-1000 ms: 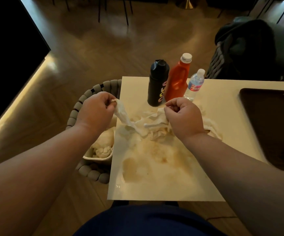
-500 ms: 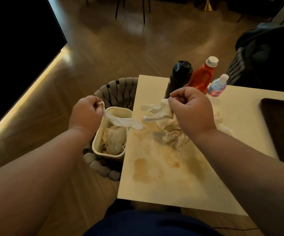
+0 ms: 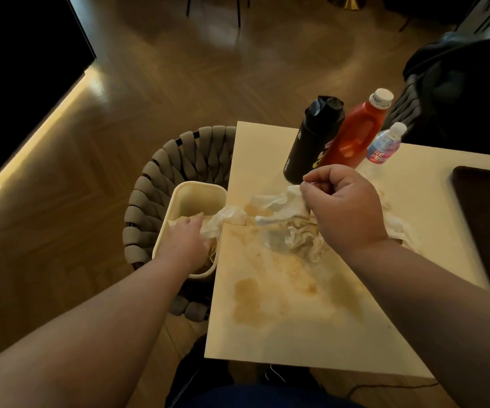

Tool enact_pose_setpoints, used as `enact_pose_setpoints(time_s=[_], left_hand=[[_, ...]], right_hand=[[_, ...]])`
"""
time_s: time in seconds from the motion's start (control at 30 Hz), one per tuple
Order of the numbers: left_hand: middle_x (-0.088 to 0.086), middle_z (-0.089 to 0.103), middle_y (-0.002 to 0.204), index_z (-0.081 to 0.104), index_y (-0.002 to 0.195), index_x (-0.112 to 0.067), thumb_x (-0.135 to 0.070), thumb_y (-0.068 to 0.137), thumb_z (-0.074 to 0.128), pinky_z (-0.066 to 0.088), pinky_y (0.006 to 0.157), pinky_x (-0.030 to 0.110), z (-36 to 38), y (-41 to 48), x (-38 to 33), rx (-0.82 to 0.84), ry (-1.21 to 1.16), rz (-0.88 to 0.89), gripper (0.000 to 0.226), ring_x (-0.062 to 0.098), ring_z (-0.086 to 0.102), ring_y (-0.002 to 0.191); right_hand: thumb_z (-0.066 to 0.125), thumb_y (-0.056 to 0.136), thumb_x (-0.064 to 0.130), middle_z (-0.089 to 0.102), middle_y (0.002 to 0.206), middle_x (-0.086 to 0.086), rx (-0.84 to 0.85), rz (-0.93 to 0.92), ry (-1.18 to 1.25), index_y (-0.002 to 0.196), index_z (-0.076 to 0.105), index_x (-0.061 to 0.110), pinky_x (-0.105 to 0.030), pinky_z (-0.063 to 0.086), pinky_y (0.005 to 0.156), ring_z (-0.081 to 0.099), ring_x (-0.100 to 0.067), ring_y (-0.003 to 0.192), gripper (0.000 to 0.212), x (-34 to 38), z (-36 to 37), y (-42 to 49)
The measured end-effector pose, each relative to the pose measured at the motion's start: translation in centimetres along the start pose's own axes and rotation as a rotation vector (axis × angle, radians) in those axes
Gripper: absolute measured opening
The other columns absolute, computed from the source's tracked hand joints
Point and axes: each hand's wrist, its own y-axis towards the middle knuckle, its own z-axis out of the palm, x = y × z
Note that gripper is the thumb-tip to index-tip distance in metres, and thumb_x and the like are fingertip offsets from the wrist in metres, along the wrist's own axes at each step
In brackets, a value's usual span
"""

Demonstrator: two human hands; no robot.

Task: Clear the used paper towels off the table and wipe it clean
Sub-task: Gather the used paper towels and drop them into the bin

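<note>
Both hands grip paper towels (image 3: 279, 206): left hand (image 3: 186, 241) in bin (image 3: 192, 191), right hand (image 3: 343, 213) above table (image 3: 296, 334).

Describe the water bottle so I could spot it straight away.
Look at the far edge of the pale table, where three bottles stand in a row. The water bottle is the right-hand one, beside the orange bottle: smallest, clear, white cap, blue and pink label.

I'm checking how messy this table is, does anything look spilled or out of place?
Yes. Brown stains spread over the near part of the table, like a spilled drink. Crumpled paper towels lie at their far edge, and one towel drapes over the table's left edge toward the bin.
</note>
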Motion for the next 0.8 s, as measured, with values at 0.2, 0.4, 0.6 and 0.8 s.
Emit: enact_pose_setpoints(time_s=[0.2,0.4,0.6,0.8], left_hand=[[-0.003,0.067,0.111,0.062,0.130,-0.027,-0.034,0.104,0.052,0.060,0.084,0.044,-0.6,1.9,-2.8,0.094,-0.159,0.040,0.029,0.018,0.066,0.092],[-0.004,0.064,0.080,0.064,0.098,-0.023,-0.028,0.104,0.053,0.055,0.062,0.034,-2.4,0.9,-2.6,-0.117,-0.324,0.098,0.014,0.015,0.063,0.069],[-0.001,0.063,0.088,0.065,0.113,-0.016,-0.026,0.103,0.054,0.050,0.056,0.028,-4.7,1.3,1.3,-0.253,-0.224,-0.036,0.018,0.015,0.062,0.073],[0.003,0.067,0.117,0.053,0.145,-0.027,-0.040,0.096,0.066,0.063,0.073,0.037,-3.5,0.8,1.6,0.129,0.103,-0.124,0.052,0.019,0.068,0.090]], right_hand=[[0.069,0.093,0.017,0.069,0.079,0.005,-0.032,0.038,-0.027,0.095,0.074,0.021,-0.010,0.051,0.063,0.063,-0.006,0.079,0.006,-1.0,-1.1,-0.2],[0.069,0.093,0.016,0.069,0.079,0.004,-0.049,0.046,-0.021,0.096,0.074,0.019,-0.010,0.050,0.062,0.064,-0.007,0.079,0.007,-1.3,-2.2,-0.2],[0.070,0.093,0.020,0.068,0.081,0.011,-0.067,0.049,0.008,0.096,0.073,0.022,-0.008,0.050,0.067,0.063,-0.002,0.081,0.005,-1.5,-2.4,-0.2],[0.068,0.093,0.018,0.068,0.076,0.007,-0.030,0.084,0.003,0.094,0.073,0.023,-0.008,0.049,0.060,0.063,-0.002,0.076,0.007,-2.2,-1.7,-0.7]])
